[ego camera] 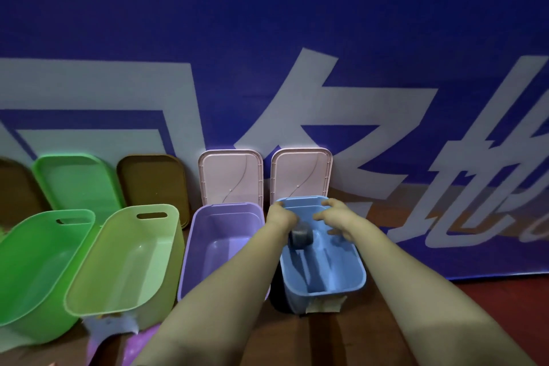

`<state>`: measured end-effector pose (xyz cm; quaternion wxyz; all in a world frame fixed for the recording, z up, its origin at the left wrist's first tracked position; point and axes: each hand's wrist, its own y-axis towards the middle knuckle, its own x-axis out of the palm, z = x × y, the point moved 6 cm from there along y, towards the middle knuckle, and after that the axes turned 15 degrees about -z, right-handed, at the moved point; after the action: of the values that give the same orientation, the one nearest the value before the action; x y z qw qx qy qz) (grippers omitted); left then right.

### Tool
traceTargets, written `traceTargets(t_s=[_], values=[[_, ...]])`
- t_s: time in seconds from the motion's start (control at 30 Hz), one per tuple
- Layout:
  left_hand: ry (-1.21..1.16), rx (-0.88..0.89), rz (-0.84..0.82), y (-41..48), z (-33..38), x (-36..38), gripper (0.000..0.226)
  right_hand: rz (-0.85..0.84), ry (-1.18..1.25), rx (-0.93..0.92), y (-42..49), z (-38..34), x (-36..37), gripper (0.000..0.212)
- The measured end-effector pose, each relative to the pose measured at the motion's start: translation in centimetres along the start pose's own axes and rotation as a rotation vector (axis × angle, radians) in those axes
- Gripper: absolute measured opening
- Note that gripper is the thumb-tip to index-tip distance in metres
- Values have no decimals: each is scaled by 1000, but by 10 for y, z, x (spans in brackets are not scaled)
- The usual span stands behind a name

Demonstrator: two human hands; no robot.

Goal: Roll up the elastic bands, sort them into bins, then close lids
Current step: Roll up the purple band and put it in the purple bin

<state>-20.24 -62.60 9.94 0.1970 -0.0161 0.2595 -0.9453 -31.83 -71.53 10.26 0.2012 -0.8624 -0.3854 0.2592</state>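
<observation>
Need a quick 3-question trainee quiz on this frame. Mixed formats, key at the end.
1. The left hand and right hand are both over which bin? A green, B purple, C blue.
2. True or false: the blue bin is closed with its lid.
3. How many pink lids lean against the wall?
Key: 1 C. 2 false, it stands open. 3 two.

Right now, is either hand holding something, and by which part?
The left hand seems to pinch a blurred dark roll by its top, over the blue bin. The right hand holds nothing.
</observation>
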Motion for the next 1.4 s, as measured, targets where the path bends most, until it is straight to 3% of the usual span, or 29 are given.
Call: traceTargets(t_s=[0.13, 0.23, 0.4, 0.63, 0.77, 1.07, 1.4], values=[[16, 157, -13, -37, 12, -23, 58, 17, -12, -131, -37, -29, 16, 52], [129, 285, -20, -76, 25, -46, 45, 17, -60, -242, -57, -51, 36, 50], [376, 371, 104, -129, 29, -108, 43, -24, -169, -376, -81, -87, 83, 31], [702, 224, 155, -194, -5, -201, 30, -248, -491, -512, -109, -130, 193, 19], [773, 115, 145, -220, -39, -255, 35, -391, -749, -548, -123, -143, 272, 23], [963, -14, 48, -253, -110, -378, 42, -564, -1125, -396, -127, -154, 426, 39], [1112, -83, -276, -265, -167, -455, 45, -544, -1017, -167, -129, -142, 532, 43]])
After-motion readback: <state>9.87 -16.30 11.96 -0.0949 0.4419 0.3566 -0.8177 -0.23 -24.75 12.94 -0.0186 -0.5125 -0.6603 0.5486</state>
